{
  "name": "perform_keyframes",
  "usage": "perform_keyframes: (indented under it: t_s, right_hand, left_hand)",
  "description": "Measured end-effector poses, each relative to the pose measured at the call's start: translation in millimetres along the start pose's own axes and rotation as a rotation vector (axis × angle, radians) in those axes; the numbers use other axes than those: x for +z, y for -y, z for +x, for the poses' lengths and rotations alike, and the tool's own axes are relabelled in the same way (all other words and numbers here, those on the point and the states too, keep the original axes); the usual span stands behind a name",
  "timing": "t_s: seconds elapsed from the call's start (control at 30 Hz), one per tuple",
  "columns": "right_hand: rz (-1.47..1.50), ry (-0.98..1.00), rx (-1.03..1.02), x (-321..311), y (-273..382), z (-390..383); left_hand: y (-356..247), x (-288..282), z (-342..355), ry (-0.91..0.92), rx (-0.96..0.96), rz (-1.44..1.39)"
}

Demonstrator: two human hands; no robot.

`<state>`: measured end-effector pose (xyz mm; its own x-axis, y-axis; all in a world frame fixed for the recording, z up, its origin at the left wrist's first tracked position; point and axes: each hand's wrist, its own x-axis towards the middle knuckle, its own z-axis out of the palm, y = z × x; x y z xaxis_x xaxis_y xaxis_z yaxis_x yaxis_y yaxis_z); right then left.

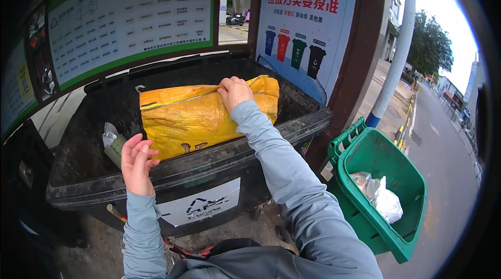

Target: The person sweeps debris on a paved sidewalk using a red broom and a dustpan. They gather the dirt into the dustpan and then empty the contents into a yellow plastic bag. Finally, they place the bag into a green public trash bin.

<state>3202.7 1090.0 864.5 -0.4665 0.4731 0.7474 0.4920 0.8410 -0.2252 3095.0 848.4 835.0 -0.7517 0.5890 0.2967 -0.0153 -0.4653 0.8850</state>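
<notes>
A large yellow woven sack (193, 120) lies folded in the open black dumpster (182, 185), its upper edge creased and pale-striped. My right hand (235, 93) is closed on that upper edge, right of the sack's middle, fingers bent over the fold. Near the sack's lower left corner, my left hand (138, 161) is raised above the dumpster's front rim. Its fingers are bent but apart, and nothing shows in them. Behind it, inside the dumpster, lies a greenish roll-like item (116, 149) with white plastic on it.
To the right stands an open green wheelie bin (376, 151) with a white plastic bag (389, 203) inside. Behind the dumpster are sign boards (135, 23) and a brown post (360, 60). A stick-like handle (116, 211) leans at the dumpster's front left.
</notes>
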Motion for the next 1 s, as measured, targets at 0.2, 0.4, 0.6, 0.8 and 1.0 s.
perform_keyframes:
  t_s: [0.2,0.4,0.6,0.8,1.0]
  right_hand:
    - [-0.107,0.221,-0.149,29,14,39]
    - [0.119,-0.186,-0.165,65,26,64]
    - [-0.015,0.385,-0.038,85,-50,57]
    - [0.100,-0.066,0.046,96,-62,85]
    - [0.029,0.469,-0.076,154,-53,40]
  left_hand:
    - [30,-27,18,-0.107,0.356,0.551]
    - [40,-65,11,-0.151,0.624,0.979]
    - [47,-50,8,-0.077,0.568,0.989]
    - [43,-57,5,-0.051,0.515,1.031]
    - [48,-58,10,-0.079,0.536,1.010]
